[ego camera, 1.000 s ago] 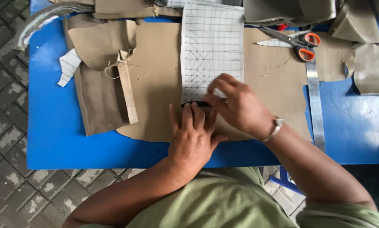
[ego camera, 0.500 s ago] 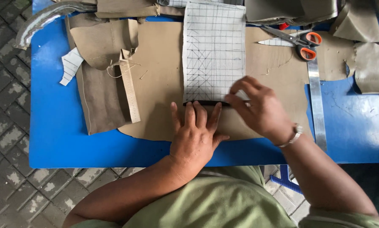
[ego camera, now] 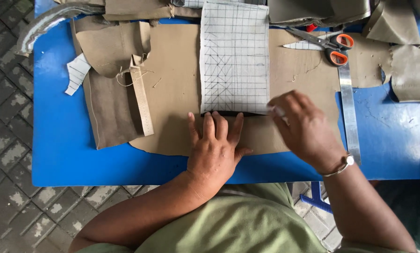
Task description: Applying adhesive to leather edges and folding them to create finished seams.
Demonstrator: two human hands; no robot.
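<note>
A white gridded pattern sheet (ego camera: 234, 56) lies on a large tan fabric piece (ego camera: 172, 93) spread over the blue table (ego camera: 60, 154). My left hand (ego camera: 215, 145) lies flat, fingers apart, pressing the fabric and a dark strip along the sheet's lower edge. My right hand (ego camera: 303, 129) is at the sheet's lower right corner, fingers pinched on a small white piece that looks like chalk (ego camera: 277, 111); it is blurred.
Orange-handled scissors (ego camera: 329, 44) and a long metal ruler (ego camera: 349, 110) lie to the right. A wooden ruler (ego camera: 142, 100) rests on folded tan pieces at left. More tan fabric scraps crowd the back and right edges. Paved floor lies beyond the table's left edge.
My right hand has slid rightward along the sheet's lower edge to its right corner. My left hand has stayed pressing in place.
</note>
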